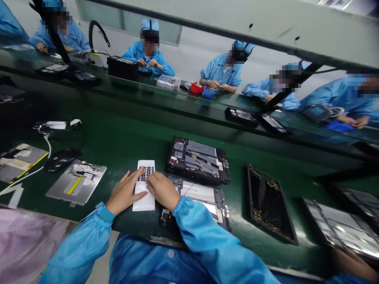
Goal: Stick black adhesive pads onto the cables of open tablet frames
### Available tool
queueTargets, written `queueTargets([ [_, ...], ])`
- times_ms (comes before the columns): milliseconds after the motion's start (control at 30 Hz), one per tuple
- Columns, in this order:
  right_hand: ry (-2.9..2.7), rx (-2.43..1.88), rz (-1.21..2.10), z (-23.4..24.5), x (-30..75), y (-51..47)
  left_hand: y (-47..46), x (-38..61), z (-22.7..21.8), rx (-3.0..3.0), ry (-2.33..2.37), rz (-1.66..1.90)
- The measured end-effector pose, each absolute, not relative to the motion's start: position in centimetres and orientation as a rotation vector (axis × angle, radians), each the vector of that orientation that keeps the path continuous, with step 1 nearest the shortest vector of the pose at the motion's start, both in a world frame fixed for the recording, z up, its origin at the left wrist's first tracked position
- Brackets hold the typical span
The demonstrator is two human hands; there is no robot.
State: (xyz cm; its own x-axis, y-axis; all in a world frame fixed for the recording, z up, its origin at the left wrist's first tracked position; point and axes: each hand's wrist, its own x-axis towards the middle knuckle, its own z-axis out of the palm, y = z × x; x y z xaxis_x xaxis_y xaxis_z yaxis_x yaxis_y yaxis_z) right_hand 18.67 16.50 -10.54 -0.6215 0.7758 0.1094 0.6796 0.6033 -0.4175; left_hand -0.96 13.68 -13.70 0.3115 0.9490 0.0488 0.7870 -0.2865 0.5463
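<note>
On the green bench, from left: a grey plate [76, 182]; the left hand [124, 192], open and flat on the white sheet [145, 185]; the right hand [162, 190], fingertips pressed on its dark dot grid. Sheet's long axis ran near-to-far, between both hands. An open tablet [197, 161] lay right.

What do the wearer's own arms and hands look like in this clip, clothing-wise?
Both arms are covered by shiny light-blue smock sleeves, loose and wrinkled, gathered at the wrists into darker blue elastic cuffs. The left hand and right hand are bare: no gloves, and no rings or watch can be seen. The same blue fabric covers the torso below.
</note>
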Motion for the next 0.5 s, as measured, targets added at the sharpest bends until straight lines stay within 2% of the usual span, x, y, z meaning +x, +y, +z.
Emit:
queueTargets([
  [367, -2.662, -1.310, 0.178, -11.4, 17.3, 17.4, 15.2, -1.0, -14.8, 2.132, 1.592, 0.731],
  [500, -2.691, -1.301, 0.175, -11.2, 17.1, 18.1, 15.8, -1.8, -15.6, 2.131, 1.630, 0.701],
])
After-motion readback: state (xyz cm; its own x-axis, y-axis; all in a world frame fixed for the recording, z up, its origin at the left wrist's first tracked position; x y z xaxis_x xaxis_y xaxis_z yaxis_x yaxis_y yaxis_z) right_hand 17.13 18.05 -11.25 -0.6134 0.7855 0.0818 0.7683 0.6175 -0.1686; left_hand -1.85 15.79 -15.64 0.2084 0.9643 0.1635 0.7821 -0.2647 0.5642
